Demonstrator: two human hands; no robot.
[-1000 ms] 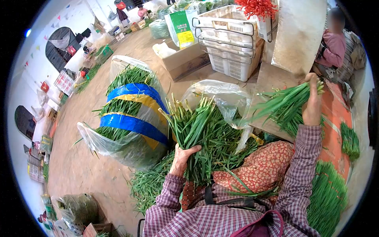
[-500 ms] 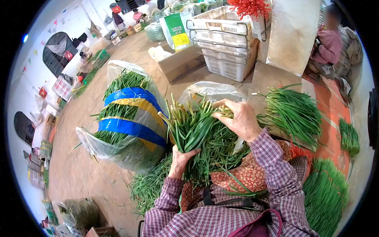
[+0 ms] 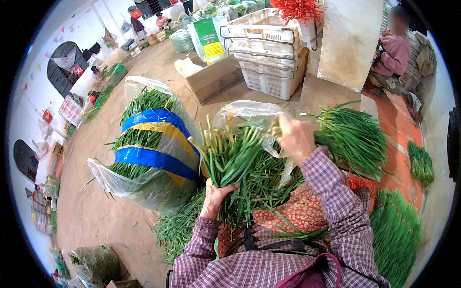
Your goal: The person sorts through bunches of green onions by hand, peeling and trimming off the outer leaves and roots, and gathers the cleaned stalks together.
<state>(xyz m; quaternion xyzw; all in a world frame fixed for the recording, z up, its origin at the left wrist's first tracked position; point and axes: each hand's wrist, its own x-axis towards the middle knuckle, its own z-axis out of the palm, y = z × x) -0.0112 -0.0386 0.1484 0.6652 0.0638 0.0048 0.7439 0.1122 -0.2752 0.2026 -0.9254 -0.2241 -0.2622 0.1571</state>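
Note:
My left hand [image 3: 218, 194] is wrapped around a bunch of chives [image 3: 228, 161], its pale cut ends pointing up and its leaves hanging below. To the right, my right hand [image 3: 295, 137] is closed and a little blurred, with a few pale chive stalks [image 3: 275, 129] between its fingers. Under both hands, loose chive leaves [image 3: 269, 180] cover my lap and spill to the left. A clear plastic bag [image 3: 249, 109] lies just behind the bunch.
Left stands a filled plastic bag with blue tape [image 3: 153, 156]. Bundled chives [image 3: 353, 137] lie at right, and more [image 3: 396, 235] lie beside me. Behind are a cardboard box [image 3: 213, 79] and stacked white crates [image 3: 264, 72]. A person in pink [image 3: 394, 53] sits at far right.
My right hand has moved slightly up and right, away from the bunch, with the stalks in its fingers. The left hand keeps its grip. The whole view has shifted a little.

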